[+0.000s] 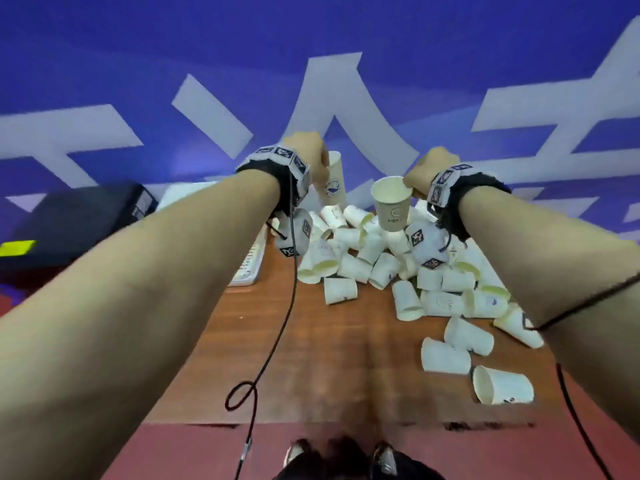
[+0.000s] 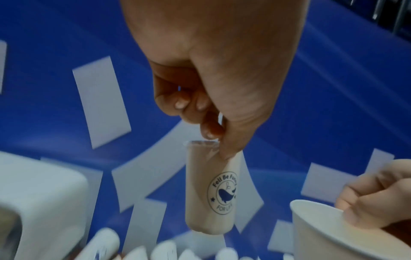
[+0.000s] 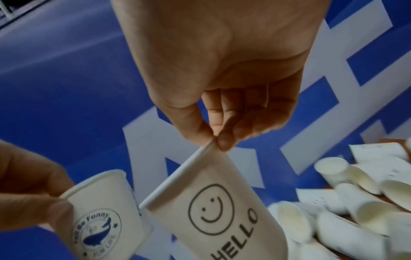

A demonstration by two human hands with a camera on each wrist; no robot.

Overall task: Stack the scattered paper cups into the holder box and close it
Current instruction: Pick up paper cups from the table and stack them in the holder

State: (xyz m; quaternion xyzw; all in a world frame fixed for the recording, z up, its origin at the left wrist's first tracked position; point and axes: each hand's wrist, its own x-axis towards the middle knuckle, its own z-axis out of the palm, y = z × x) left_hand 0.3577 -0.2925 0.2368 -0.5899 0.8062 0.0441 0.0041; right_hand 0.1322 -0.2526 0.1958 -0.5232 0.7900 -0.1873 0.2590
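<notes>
The left hand (image 1: 313,152) pinched the rim of a whale-logo cup (image 1: 334,184), lifted above the far end of the table (image 1: 332,341). Just to its right, the right hand (image 1: 431,169) pinched the rim of a smiley cup (image 1: 391,204), both hanging over the pile of scattered cups (image 1: 398,271).

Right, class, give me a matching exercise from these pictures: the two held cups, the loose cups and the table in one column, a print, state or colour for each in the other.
Column one:
1. cup in the left hand
2. cup in the right hand
3. loose cups
4. table

Column two:
A. brown wood
B. smiley face and HELLO
C. lying in a heap
D. blue whale badge

Pairs: 1-D, 2-B, 3-C, 4-A
</notes>
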